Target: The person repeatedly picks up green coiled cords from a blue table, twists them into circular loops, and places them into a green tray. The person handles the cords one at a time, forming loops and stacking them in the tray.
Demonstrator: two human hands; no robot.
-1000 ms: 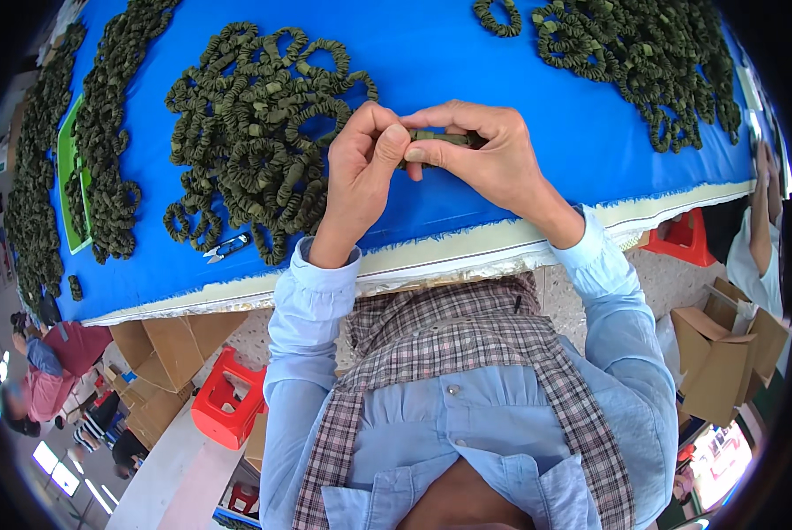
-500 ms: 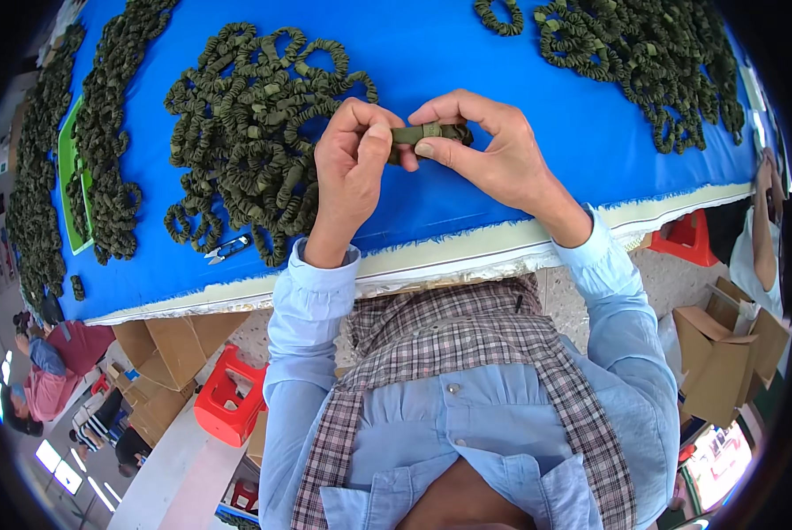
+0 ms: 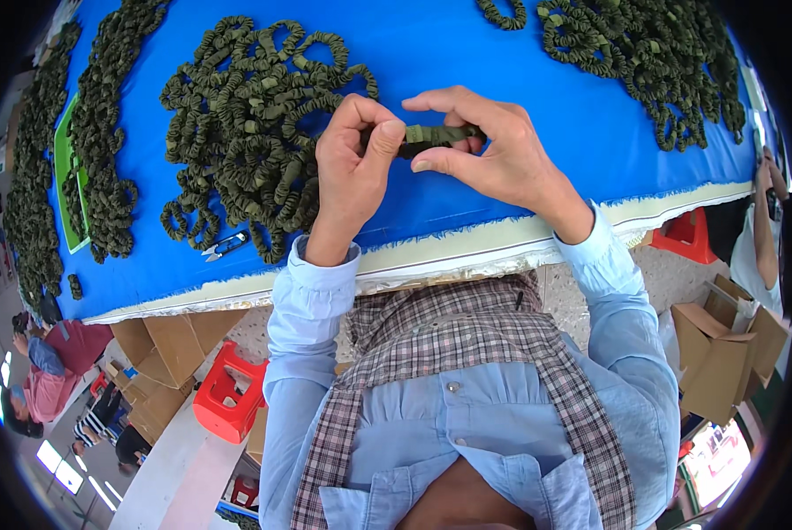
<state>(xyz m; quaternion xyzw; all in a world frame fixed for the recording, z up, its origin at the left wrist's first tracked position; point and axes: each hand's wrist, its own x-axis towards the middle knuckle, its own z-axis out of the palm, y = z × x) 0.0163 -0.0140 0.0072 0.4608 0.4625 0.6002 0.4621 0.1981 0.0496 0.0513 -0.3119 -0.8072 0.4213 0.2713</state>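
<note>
Both my hands are raised over the blue-covered table, with one dark green gathered fabric band (image 3: 436, 135) stretched between them. My left hand (image 3: 356, 146) is closed, thumb against the curled forefinger, gripping the band's left end. At the other end, my right hand (image 3: 506, 146) has its curled fingers on the band, while its thumb and forefinger stand apart from it. A smooth, lighter section of the band faces up between the hands. Left of them lies a large pile of similar ruffled fabric rings (image 3: 246, 132). Small thread snips (image 3: 226, 247) rest just below that pile.
More ruffled rings (image 3: 643, 62) are heaped at the far right, with a single ring (image 3: 502, 12) beside them. A green tray (image 3: 60, 168) lies among long heaps at the left. Red stools (image 3: 228, 397), cardboard boxes (image 3: 714, 358) and other people surround the table (image 3: 467, 194).
My right thumb and forefinger have come off the band and spread apart. The band has turned and shows a lighter smooth section. Both hands stay in nearly the same place.
</note>
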